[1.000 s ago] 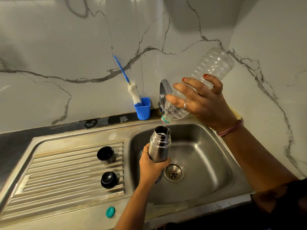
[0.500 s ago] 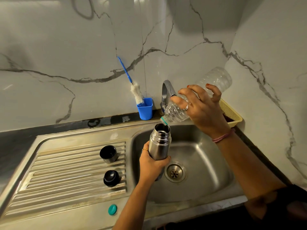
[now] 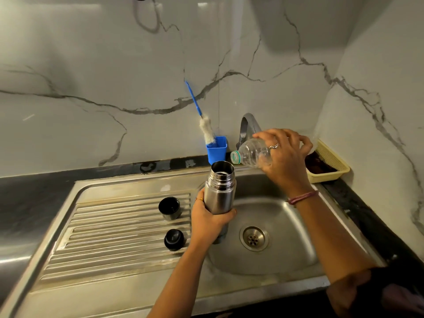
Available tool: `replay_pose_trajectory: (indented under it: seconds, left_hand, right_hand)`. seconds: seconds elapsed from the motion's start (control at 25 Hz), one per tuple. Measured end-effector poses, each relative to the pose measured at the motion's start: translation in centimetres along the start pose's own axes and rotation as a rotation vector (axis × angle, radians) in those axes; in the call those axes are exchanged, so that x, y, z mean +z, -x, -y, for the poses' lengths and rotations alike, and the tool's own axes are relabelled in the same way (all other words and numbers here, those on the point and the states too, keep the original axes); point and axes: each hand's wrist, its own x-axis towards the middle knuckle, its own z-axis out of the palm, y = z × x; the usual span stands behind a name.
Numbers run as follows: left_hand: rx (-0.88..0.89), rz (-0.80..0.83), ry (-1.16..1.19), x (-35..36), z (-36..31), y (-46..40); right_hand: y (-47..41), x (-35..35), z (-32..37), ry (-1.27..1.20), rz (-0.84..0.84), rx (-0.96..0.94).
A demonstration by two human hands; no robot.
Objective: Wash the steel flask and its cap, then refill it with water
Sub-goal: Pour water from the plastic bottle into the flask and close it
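At frame centre, the right hand [image 3: 284,157] has levelled its gripped plastic bottle [image 3: 252,153] away from the steel flask [image 3: 220,189] the left hand [image 3: 206,216] holds; refilling appears over.

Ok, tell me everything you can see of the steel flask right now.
The steel flask is a brushed metal cylinder with a stepped neck, uncapped, its mouth open. It stands roughly upright over the sink. The left hand grips its lower body. The plastic bottle, tipped in the right hand, hovers beside its mouth.
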Motion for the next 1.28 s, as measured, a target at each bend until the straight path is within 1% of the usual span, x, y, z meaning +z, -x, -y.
replay_pose_trajectory:
  seconds: [0.44,0.56,0.76,0.88,1.08,1.28]
  left_hand:
    - [0.05,-0.076,-0.017,-9.8,-2.8,-1.8]
    - [0.039,-0.088,-0.018,-12.6,-3.1,-2.3]
    - [0.004,-0.15,-0.01,-16.9,-2.2,-3.3]
    - [-0.019,-0.153,-0.006,-18.5,-1.0,-3.9]
    - [-0.064,-0.163,0.015,-19.3,1.6,-4.7]
    - [-0.11,-0.172,0.017,-19.6,4.0,-5.5]
  right_hand:
    - [-1.0,1.7,8.8,-0.357,0.259,0.303]
    - [-1.1,2.5,11.0,-0.475,0.334,0.385]
    - [-0.2,3.8,13.5,-0.606,0.35,0.418]
    - [0.6,5.3,14.3,-0.66,0.377,0.44]
    - [2.0,7.7,14.6,-0.705,0.405,0.482]
    - [2.6,7.9,14.6,-0.755,0.428,0.498]
